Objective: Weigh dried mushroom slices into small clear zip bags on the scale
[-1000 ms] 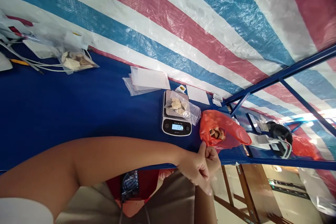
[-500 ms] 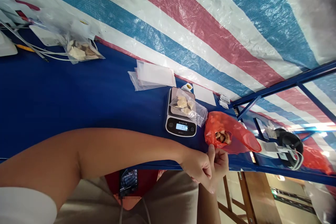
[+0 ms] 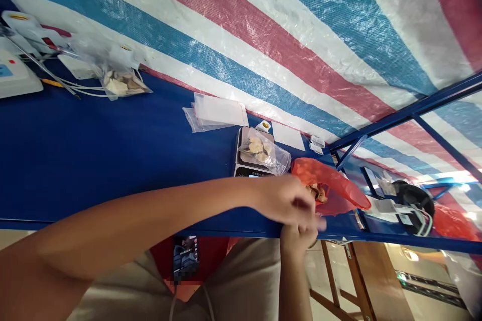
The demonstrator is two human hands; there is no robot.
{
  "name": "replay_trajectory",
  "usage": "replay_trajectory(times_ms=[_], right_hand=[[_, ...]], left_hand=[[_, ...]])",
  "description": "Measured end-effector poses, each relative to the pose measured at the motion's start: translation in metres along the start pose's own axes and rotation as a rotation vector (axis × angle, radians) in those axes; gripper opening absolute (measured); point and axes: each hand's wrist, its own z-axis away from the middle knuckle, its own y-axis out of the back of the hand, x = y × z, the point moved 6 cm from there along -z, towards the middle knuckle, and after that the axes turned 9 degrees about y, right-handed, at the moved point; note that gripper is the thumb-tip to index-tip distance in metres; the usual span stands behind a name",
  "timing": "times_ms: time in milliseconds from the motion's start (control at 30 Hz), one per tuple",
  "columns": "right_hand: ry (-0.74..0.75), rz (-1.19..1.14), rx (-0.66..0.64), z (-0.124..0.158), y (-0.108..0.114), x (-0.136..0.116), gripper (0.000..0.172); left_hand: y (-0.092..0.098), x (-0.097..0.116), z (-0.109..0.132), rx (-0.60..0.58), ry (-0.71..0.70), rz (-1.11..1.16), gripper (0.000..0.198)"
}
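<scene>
My left hand (image 3: pixel 284 199) reaches across from the left, in front of the kitchen scale (image 3: pixel 241 166), and covers much of its display. Its fingers are curled but smeared by motion. Just below, my right hand (image 3: pixel 301 234) meets it at the table edge, its fingers partly hidden behind the left; I cannot make out anything held. On the scale lies a clear plastic bag (image 3: pixel 280 159) with pale dried slices (image 3: pixel 259 148). Close to both hands, a red plastic bag (image 3: pixel 339 180) gapes open, with brownish dried pieces (image 3: pixel 320 192) inside.
Clear empty bags (image 3: pixel 220 110), a tape roll (image 3: pixel 264 126) and a white paper (image 3: pixel 288 135) lie along the striped sheet (image 3: pixel 226 25). Another filled bag (image 3: pixel 122 83) sits by cables at left. A blue metal frame (image 3: pixel 414 105) stands at right. A phone (image 3: pixel 186 256) rests on my lap.
Both hands have moved up, and the left now blocks part of the scale and the red bag's opening. The view has shifted slightly. The bags have stayed put.
</scene>
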Motion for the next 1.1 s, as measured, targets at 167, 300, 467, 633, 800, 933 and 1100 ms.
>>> replay_trajectory(times_ms=[167,300,467,633,800,933,1100], right_hand=[[-0.032,0.047,0.041,-0.004,-0.003,0.002,0.058],[0.022,0.06,0.022,-0.007,-0.004,-0.005,0.054],[0.018,0.11,-0.009,-0.009,-0.006,-0.008,0.052],[-0.038,0.08,0.005,-0.007,-0.005,-0.002,0.05],[-0.091,-0.179,0.061,-0.02,-0.012,-0.012,0.047],[0.006,-0.167,0.008,-0.054,-0.023,-0.044,0.048],[-0.04,-0.151,-0.129,-0.086,-0.047,-0.056,0.06]], left_hand=[[0.101,-0.032,0.075,1.162,-0.096,-0.106,0.043],[0.125,-0.071,0.109,1.422,0.013,-0.255,0.046],[0.129,-0.089,0.111,1.395,0.122,-0.266,0.048],[0.127,-0.088,0.099,1.294,0.129,-0.286,0.049],[0.123,-0.08,0.091,1.183,0.134,-0.373,0.042],[0.119,-0.074,0.088,1.103,0.134,-0.529,0.033],[0.121,-0.072,0.091,1.104,0.118,-0.56,0.037]])
